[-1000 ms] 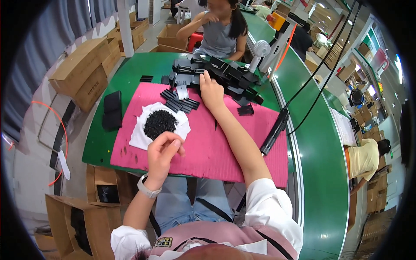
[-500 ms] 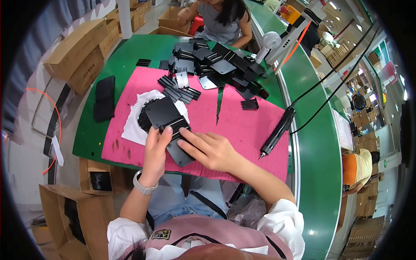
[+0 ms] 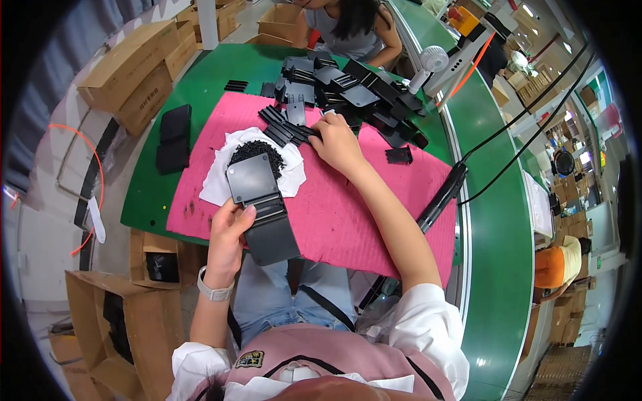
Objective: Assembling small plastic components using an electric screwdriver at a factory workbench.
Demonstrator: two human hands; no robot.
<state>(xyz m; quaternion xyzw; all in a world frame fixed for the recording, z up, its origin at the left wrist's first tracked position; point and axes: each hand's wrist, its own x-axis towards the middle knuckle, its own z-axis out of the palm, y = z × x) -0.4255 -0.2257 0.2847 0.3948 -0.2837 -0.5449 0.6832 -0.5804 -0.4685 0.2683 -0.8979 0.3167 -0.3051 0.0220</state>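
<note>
Currently the green worktable (image 3: 200,93) is filling the middle of the frame, curving toward the upper right, with a pink mat (image 3: 374,200) lying across its near edge. Along the top centre a heap of black plastic parts (image 3: 361,93) is sprawling over the far end of the mat, and a white cloth (image 3: 214,184) carrying a mound of small black pieces (image 3: 254,150) is sitting at centre left. A black power screwdriver (image 3: 441,197) is lying on the mat's right side, its cable running off to the upper right.

Just below centre, the left hand (image 3: 227,234) is gripping a flat black hinged panel (image 3: 257,200), fingers wrapped around its left edge and thumb on its face, holding it above the mat's near edge with its top overlapping the mound. Higher up, the right hand (image 3: 338,140) is reaching out with fingers narrowed, touching a fan of short black strips (image 3: 284,130) lying just beside the heap; I cannot tell whether a strip is already pinched.

By my judgement, this is the fetching step: one part is being held ready while a small strip is being picked. The next move is probably calling for a clean pinch on a single strip without dragging its neighbours, then bringing it down to the panel.
</note>
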